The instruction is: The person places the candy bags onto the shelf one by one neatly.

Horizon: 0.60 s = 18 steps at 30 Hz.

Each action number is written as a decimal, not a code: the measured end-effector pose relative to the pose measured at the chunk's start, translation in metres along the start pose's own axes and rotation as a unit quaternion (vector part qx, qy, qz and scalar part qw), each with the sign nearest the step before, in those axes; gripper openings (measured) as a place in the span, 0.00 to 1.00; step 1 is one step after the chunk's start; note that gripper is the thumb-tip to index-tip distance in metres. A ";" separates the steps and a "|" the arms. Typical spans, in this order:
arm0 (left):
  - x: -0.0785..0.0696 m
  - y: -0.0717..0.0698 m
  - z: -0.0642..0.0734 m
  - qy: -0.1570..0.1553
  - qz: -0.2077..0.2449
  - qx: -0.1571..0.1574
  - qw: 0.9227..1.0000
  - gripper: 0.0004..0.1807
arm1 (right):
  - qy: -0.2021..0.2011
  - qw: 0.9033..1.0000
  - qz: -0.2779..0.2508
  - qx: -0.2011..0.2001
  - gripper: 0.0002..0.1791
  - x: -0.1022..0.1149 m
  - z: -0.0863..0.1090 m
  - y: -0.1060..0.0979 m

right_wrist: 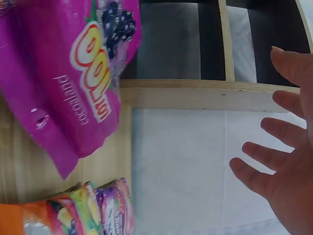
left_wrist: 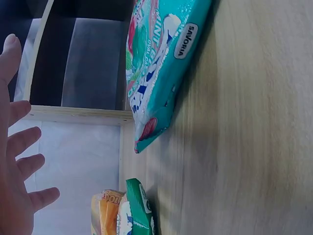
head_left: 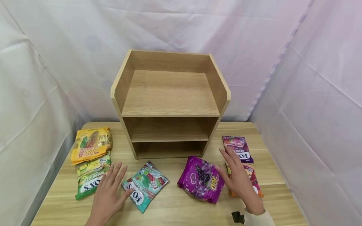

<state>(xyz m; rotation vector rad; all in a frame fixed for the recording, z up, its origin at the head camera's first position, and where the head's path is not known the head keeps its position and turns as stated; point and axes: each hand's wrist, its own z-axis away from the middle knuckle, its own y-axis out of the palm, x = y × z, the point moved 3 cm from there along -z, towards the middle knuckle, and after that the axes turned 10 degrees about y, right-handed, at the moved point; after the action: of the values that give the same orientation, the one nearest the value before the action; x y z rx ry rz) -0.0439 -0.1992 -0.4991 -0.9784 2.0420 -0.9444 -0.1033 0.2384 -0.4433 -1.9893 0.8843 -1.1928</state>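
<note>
My left hand (head_left: pixel 108 194), fingers spread, is over the table between a green Fox's Spring Tea candy bag (head_left: pixel 91 180) and a teal Fox's candy bag (head_left: pixel 151 185). In the left wrist view the hand (left_wrist: pixel 17 166) is raised off the tabletop, apart from the teal bag (left_wrist: pixel 161 63). My right hand (head_left: pixel 240 179) hovers with extended fingers beside a purple grape candy bag (head_left: pixel 195 175), partly covering an orange fruit candy bag (head_left: pixel 254 180). Nothing is in the right hand (right_wrist: pixel 288 142) in the right wrist view, where the purple bag (right_wrist: pixel 63 83) lies apart from it.
A wooden shelf unit (head_left: pixel 171 94) with an upper tray and two lower compartments stands at the table's back. A yellow candy bag (head_left: pixel 90 147) overlaps the green one at left. A dark purple Fox's Berries bag (head_left: pixel 240 149) lies at right. White curtains (head_left: pixel 169 25) surround the table (head_left: pixel 167 216).
</note>
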 end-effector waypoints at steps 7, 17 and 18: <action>0.001 0.004 0.002 -0.016 0.014 0.003 1.000 0.45 | -0.058 0.995 -0.041 -0.066 0.33 0.006 -0.020 -0.006; -0.004 0.012 -0.003 -0.026 0.060 -0.024 0.998 0.45 | -0.081 0.987 -0.075 -0.115 0.33 0.014 -0.047 -0.021; -0.004 0.013 -0.004 -0.028 0.067 -0.031 0.997 0.45 | -0.083 0.987 -0.075 -0.116 0.33 0.015 -0.050 -0.022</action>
<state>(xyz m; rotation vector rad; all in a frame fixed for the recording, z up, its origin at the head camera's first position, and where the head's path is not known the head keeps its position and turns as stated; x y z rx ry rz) -0.0493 -0.1888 -0.5067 -0.8773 2.0724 -0.7806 -0.1384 0.2292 -0.4000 -2.3414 0.8320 -1.0231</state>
